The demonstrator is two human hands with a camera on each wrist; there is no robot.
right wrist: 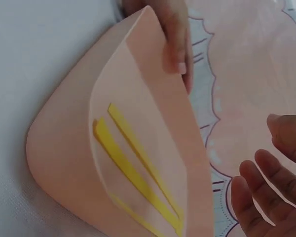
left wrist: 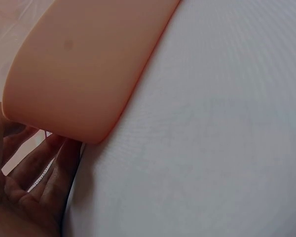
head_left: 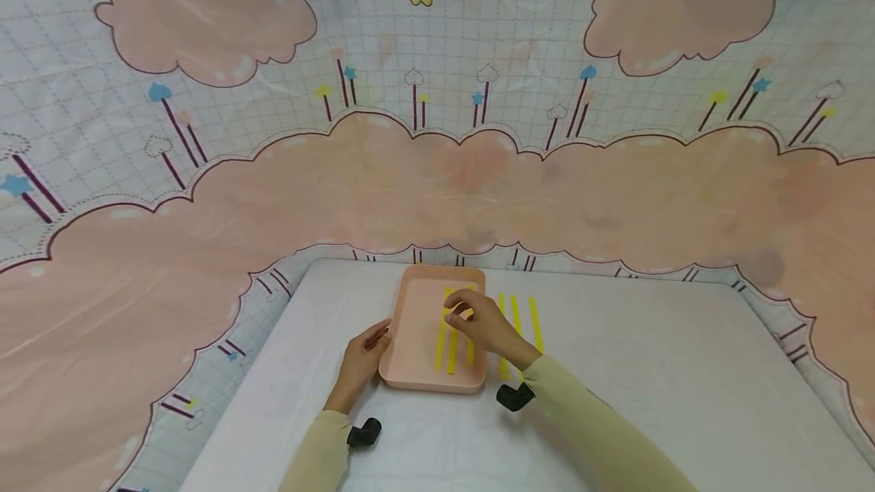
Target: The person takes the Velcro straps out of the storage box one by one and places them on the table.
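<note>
A shallow pink tray (head_left: 417, 325) lies on the white table, with several yellow strips (head_left: 453, 351) lengthwise on the right side of its floor. My left hand (head_left: 362, 359) rests against the tray's left outer wall, its fingers (left wrist: 59, 173) extended and touching near a corner. Above the tray's right side hovers my right hand (head_left: 487, 325), fingers bent loosely and thumb apart. Nothing shows between its fingers (right wrist: 251, 190) in the right wrist view. It hides part of the strips below it. More yellow strips (head_left: 516, 313) lie side by side on the table, right of the tray.
The white table (head_left: 649, 370) extends to both sides of the tray. Behind it hangs a cloth (head_left: 437, 188) printed with pink clouds. A black wrist device (head_left: 514, 398) sits at my right wrist, another (head_left: 364, 433) at my left.
</note>
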